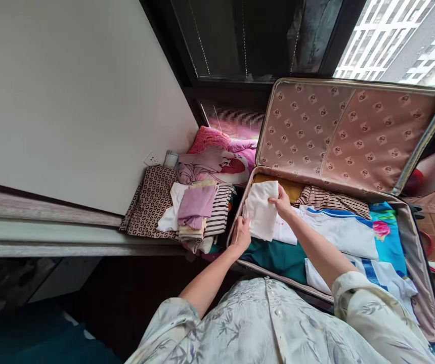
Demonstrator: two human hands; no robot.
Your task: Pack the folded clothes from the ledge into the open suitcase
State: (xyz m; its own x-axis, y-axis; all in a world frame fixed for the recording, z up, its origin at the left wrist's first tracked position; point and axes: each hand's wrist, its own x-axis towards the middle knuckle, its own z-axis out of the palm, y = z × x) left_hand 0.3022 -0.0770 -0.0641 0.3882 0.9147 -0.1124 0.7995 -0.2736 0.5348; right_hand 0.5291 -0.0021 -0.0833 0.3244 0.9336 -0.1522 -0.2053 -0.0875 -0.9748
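Note:
An open suitcase [426, 283] lies in front of me, its patterned pink lid [350, 131] standing up. A folded white cloth [262, 210] rests at the suitcase's left end. My left hand [241, 235] grips its lower left edge. My right hand [281, 202] presses on its upper right side. Under and beside it lie a dark green garment [278, 255], a mustard piece [291, 187], a striped piece [333, 199], white shirts with blue trim [339, 230] and a turquoise floral cloth [386, 227].
Left of the suitcase is a pile of folded clothes [197, 210] on a brown patterned cloth [149, 202], with pink bedding [225, 151] behind. A white wall [69, 91] with a socket [151, 160] is at left. A window [395, 40] is behind.

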